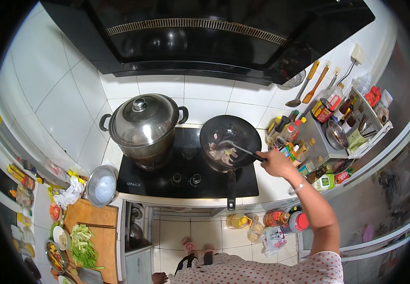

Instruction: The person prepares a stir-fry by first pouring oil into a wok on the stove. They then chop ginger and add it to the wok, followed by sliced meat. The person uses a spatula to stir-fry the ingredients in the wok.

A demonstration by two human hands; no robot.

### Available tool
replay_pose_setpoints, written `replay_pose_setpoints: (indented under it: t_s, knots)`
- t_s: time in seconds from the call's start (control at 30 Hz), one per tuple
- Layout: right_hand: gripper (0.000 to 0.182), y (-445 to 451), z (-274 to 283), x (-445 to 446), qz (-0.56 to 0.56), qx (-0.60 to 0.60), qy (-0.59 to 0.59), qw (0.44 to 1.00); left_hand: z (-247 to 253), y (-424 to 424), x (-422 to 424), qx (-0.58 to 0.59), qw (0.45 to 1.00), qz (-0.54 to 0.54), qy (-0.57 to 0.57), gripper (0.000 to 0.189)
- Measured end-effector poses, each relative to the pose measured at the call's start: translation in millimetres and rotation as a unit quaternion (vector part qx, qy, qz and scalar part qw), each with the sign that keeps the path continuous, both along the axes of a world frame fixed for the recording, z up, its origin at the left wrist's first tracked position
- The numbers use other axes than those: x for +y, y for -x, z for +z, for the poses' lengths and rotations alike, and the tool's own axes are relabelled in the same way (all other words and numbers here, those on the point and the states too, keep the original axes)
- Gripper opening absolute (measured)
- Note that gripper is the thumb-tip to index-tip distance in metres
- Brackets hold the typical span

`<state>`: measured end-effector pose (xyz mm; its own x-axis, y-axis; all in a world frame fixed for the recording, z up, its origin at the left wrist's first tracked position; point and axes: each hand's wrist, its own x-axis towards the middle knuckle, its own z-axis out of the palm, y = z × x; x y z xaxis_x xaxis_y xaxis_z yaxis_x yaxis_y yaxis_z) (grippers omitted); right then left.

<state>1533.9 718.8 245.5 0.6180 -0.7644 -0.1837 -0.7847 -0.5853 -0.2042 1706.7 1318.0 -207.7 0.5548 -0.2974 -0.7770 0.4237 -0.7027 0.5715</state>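
Note:
My right hand (276, 163) grips the black handle of a metal cooking spatula or ladle (238, 146). Its head rests among pale sliced meat pieces (222, 153) in a black wok (249, 131). The wok sits on the right side of a black glass gas hob (187, 184), its handle pointing toward me. My left hand (159, 278) hangs low at the bottom edge, partly cut off, well away from the hob; its fingers look curled, but whether it holds anything is unclear. A large lidded steel pot (144, 124) stands on the hob's left side.
A wooden cutting board (107, 241) at left bears chopped green vegetables (84, 245) and a cleaver (89, 275), with a metal bowl (101, 186) behind. Sauce bottles (290, 133) crowd the right counter. A black range hood (197, 46) overhangs the hob. Oil jugs (238, 221) stand on the floor.

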Motion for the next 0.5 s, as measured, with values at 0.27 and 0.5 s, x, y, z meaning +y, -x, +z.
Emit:
replay_pose_setpoints:
  t_s: [0.27, 0.5]
  knots:
    - [0.044, -9.0, -67.8, -21.6, 0.058, 0.0, 0.179, 0.982, 0.9, -7.2, -15.6, 0.002, 1.0, -0.016, 0.01, 0.015]
    - [0.032, -25.8, -14.4, -27.8, 0.125, 0.147, 0.247, 0.95, 2.6, -10.9, -4.9, -0.002, 1.0, 0.007, 0.004, 0.015]
